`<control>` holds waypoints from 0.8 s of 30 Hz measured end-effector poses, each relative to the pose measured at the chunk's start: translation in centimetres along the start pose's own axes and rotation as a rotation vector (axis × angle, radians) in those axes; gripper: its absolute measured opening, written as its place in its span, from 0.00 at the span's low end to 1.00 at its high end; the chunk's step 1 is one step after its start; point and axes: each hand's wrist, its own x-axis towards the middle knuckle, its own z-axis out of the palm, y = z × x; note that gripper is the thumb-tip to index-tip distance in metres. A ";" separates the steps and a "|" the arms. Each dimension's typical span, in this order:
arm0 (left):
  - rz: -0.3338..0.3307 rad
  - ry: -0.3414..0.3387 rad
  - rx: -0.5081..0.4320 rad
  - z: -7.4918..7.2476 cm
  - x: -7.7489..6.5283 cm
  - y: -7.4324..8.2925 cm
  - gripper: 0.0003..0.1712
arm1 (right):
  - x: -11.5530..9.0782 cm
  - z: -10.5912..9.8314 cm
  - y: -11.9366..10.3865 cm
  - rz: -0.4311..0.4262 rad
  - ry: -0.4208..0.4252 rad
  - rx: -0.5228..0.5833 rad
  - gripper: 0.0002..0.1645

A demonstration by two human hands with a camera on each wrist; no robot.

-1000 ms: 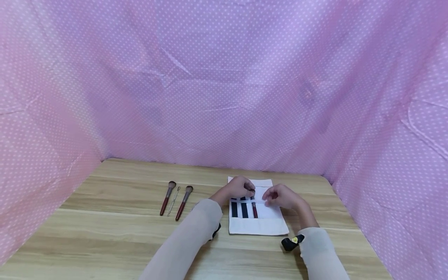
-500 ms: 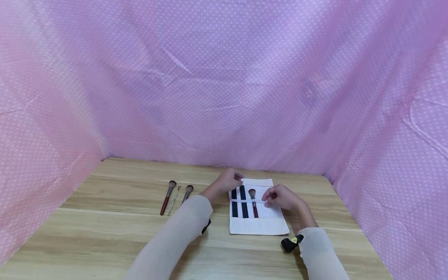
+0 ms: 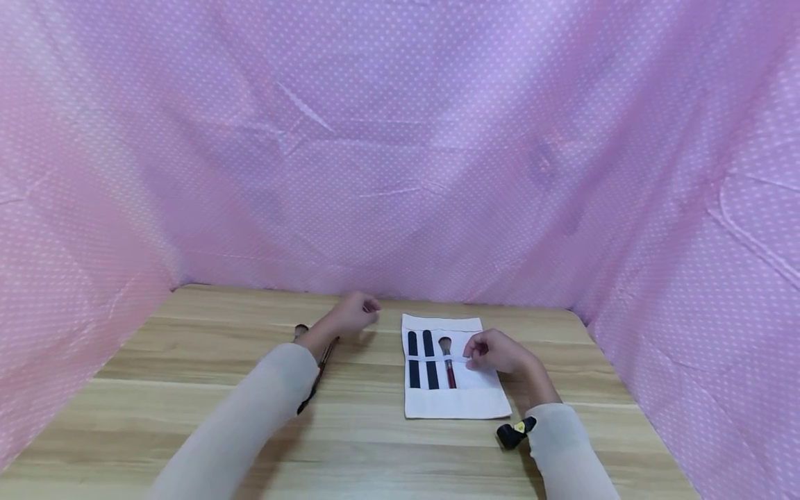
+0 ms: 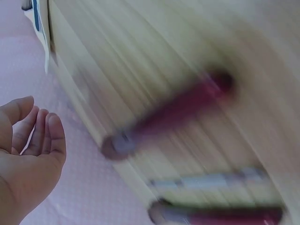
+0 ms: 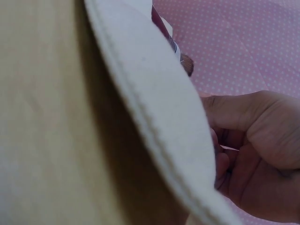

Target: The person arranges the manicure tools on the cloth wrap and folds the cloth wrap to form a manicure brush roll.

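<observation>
One red-handled brush sat slotted in the white pouch on the worktop. Right hand pinched the pouch's strap. Left hand, fingers relaxed and empty, hovered over the loose brushes; those apparently remained to stow.

Soft, even pink-tinted light, faint shadows; the left wrist view is motion-smeared, the right wrist view closely out of focus.

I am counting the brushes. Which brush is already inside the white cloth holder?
The red-handled brush under the white cloth holder's band, beside two black strips. The other brushes lie loose on the table near the left hand.
</observation>
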 end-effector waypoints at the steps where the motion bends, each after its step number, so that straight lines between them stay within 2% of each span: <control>1: -0.006 -0.001 0.007 -0.5 -0.3 -0.3 0.16 | 0.0 0.0 0.0 0.002 -0.002 -0.001 0.05; 5: -0.006 0.004 0.027 -2.1 -1.6 -1.8 0.16 | 0.1 0.0 -0.2 0.012 -0.006 -0.011 0.05; 8: 0.003 -0.002 -0.003 -2.8 -2.6 -2.6 0.16 | 0.1 0.0 -0.2 0.024 -0.007 -0.009 0.05; 12: 0.021 0.000 -0.012 -3.2 -3.8 -3.4 0.14 | 0.1 0.1 -0.3 0.035 -0.012 0.002 0.05; 16: 0.047 0.012 0.035 -3.5 -5.0 -4.1 0.12 | 0.0 0.2 -0.4 0.016 -0.016 -0.003 0.05; 19: 0.028 0.010 0.044 -3.6 -5.9 -4.5 0.13 | -0.1 0.2 -0.4 0.011 -0.015 0.004 0.06; 24: -0.027 0.011 0.003 -3.5 -7.0 -5.2 0.13 | -0.1 0.3 -0.2 0.009 -0.013 0.035 0.07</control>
